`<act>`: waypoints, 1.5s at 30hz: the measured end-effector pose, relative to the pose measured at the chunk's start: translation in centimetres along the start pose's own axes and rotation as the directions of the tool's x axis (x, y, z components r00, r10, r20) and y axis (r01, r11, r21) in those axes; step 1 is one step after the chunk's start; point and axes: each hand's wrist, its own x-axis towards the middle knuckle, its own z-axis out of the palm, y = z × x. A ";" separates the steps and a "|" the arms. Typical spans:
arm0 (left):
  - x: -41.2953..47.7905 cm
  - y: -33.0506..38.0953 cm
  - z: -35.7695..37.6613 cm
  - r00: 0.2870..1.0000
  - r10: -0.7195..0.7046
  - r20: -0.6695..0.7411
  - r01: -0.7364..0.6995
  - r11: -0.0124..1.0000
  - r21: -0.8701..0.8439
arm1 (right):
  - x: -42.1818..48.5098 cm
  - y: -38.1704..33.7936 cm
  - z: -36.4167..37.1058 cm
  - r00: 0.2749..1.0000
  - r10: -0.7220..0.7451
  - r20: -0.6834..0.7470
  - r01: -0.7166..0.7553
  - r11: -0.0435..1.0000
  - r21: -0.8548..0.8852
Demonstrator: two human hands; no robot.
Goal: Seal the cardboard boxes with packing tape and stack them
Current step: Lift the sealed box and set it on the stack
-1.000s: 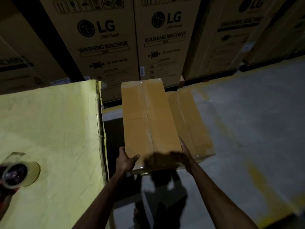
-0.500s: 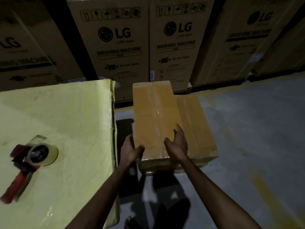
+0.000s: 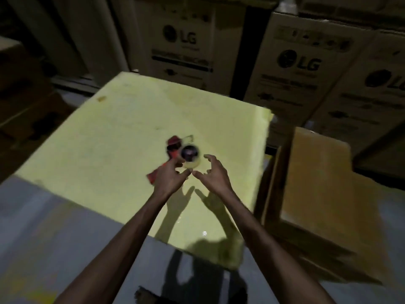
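Two hands are seen over a yellow surface [image 3: 109, 139] in the head view. The tape dispenser [image 3: 186, 153] is laid at mid-frame; its red handle is covered by the left hand [image 3: 169, 178], a grip untellable through blur. The right hand [image 3: 213, 174] is held fingers apart beside the roll. Cardboard boxes [image 3: 317, 183] are stacked at right.

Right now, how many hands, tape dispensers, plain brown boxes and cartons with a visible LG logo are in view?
Hands: 2, left hand, right hand
Tape dispenser: 1
Plain brown boxes: 2, upper box, lower box
LG-logo cartons: 3
Total: 8
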 end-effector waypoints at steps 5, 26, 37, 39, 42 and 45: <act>0.9 -12.7 -13.3 0.986 -0.143 -0.086 0.140 0.989 -0.037 | 2.6 -9.2 14.7 0.990 -0.045 0.137 0.049 0.998 -0.028; 22.8 -43.4 -46.0 0.845 -0.510 -0.163 0.449 0.841 -0.303 | 26.3 -36.5 57.8 0.921 -0.001 0.390 -0.045 0.993 0.110; 44.8 -56.6 -51.2 0.851 -0.525 0.026 0.522 0.839 -0.155 | 43.9 -37.4 74.1 0.850 0.451 0.271 -0.524 0.768 0.367; 48.6 -60.3 -50.2 0.812 -0.578 0.086 0.584 0.802 -0.128 | 46.7 -35.2 77.2 0.805 0.533 0.259 -0.591 0.683 0.430; 54.7 -67.1 -48.0 0.754 -0.628 0.193 0.650 0.757 -0.071 | 51.7 -30.7 82.1 0.742 0.628 0.236 -0.654 0.598 0.463; 60.4 -75.1 -45.6 0.722 -0.619 0.309 0.628 0.774 0.081 | 55.8 -26.1 87.1 0.697 0.659 0.283 -0.714 0.605 0.353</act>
